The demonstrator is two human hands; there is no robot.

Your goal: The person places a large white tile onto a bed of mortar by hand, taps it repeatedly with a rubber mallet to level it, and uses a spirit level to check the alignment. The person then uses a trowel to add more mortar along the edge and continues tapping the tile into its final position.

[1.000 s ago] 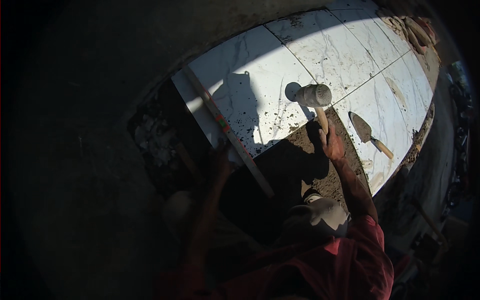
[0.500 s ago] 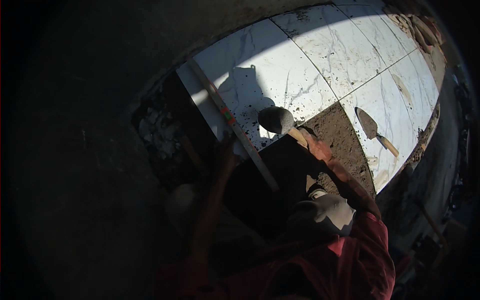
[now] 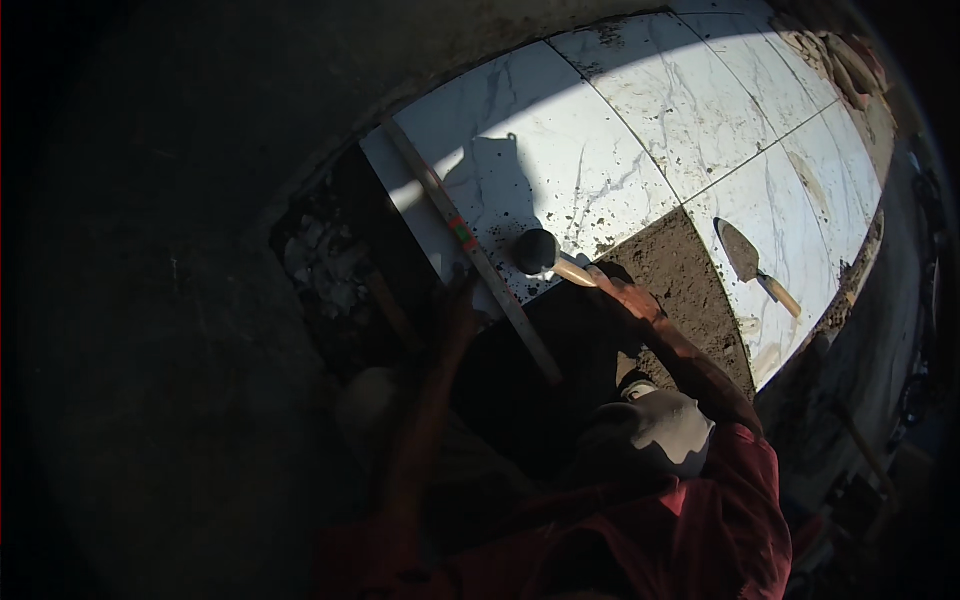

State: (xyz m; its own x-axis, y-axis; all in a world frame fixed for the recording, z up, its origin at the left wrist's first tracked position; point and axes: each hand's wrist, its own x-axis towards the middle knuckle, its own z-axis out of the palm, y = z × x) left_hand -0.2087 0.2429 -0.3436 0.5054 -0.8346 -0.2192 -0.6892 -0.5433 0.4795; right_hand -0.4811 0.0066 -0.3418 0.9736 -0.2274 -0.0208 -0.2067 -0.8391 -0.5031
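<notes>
In my right hand (image 3: 626, 297) is the wooden handle of a rubber mallet (image 3: 535, 251), my fingers closed round it. Its dark head is over the near edge of a white marbled tile (image 3: 590, 150), beside my shadow. A long spirit level (image 3: 430, 187) with a bright vial window lies slantwise across this tile, its lower end reaching into the shade. My left hand (image 3: 464, 297) is in deep shadow at the tile's near edge, just left of the level. Its fingers are too dark to make out.
Brown mortar (image 3: 672, 260) fills the gap right of the tile. A pointed trowel (image 3: 742, 252) with a wooden handle lies on the neighbouring tile. Broken rubble (image 3: 325, 262) is heaped left in the shade, with a wooden handle (image 3: 392, 310) beside it. Broken pieces (image 3: 845, 65) lie far right.
The mallet head has swung slightly left and turned, so more of its handle shows. My right hand has shifted a little left with it. The level stays on the tile.
</notes>
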